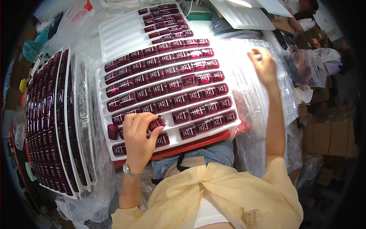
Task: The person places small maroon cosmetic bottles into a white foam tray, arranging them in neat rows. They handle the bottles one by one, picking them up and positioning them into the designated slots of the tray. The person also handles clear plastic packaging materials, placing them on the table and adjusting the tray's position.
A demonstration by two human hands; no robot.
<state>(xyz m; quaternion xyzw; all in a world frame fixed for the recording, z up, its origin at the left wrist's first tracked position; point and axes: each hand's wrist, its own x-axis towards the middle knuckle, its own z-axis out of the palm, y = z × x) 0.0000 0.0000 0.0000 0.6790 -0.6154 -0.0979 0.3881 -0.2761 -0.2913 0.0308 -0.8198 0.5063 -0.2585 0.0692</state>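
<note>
Hands (139,133): 2 | wristwatch (126,168): 1 | front tray (174,136): 1 | its rows of dark-red bottles (159,89): 7 | co-worker (305,24): 1

Workshop with stacked cartons (331,133), loaded trays (174,136)

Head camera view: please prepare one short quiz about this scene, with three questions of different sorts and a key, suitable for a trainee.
1. Short answer: Which of the person's hands is holding a dark red bottle?
2. True or false: Bottles fill the far white tray completely.
3. Fill the blank: The strip that shows under the front edge of the near white tray is coloured ____.

Key:
1. The left hand.
2. False; its left part is bare.
3. Red.
</note>
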